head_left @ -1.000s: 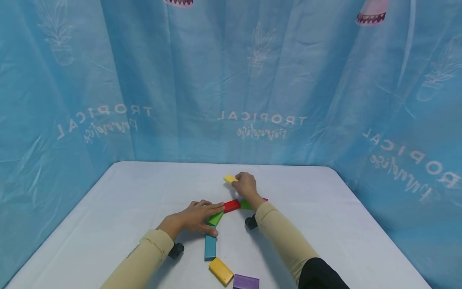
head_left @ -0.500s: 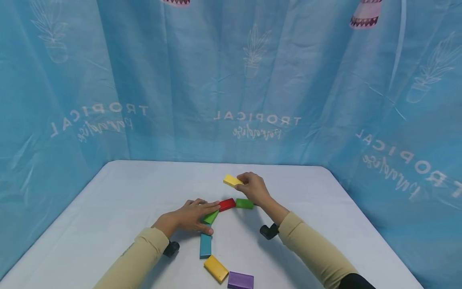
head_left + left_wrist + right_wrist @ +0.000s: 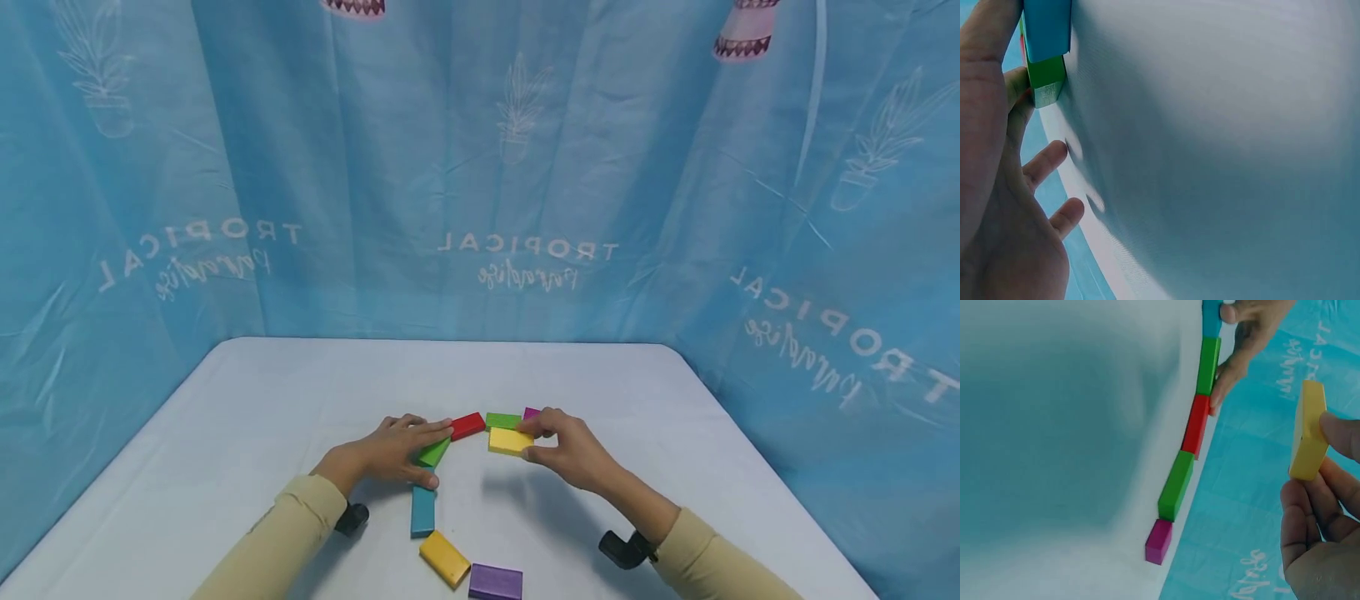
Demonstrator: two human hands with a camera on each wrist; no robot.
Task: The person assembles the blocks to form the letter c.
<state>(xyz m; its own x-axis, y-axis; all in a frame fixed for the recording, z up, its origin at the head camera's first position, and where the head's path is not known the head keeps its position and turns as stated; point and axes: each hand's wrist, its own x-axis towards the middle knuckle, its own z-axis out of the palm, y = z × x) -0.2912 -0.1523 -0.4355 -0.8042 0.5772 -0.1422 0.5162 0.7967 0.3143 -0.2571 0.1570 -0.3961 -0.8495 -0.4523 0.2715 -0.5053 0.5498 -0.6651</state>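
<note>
My right hand [image 3: 573, 450] pinches a yellow block [image 3: 507, 442] between thumb and fingers, raised above the table; the right wrist view shows the same yellow block [image 3: 1309, 431] at its right side. A curved row of blocks lies on the table. In it are a blue block [image 3: 422, 512], a green block [image 3: 433, 454], a red block [image 3: 468, 426], another green block [image 3: 502, 421] and a magenta block [image 3: 530, 412], partly hidden by the right hand. My left hand [image 3: 386, 454] rests along the row's left side, thumb at the blue block, extended fingers by the first green and red blocks.
Nearer to me, a second yellow block [image 3: 445, 558] and a purple block [image 3: 495, 582] continue the row. White cloth covers the table [image 3: 300, 383]. A blue printed curtain [image 3: 405, 192] hangs behind and beside it.
My right hand has carried the yellow block from beyond the row toward me and slightly right, uncovering the right-hand green block. The left hand stays at the row. The head view has shifted slightly.
</note>
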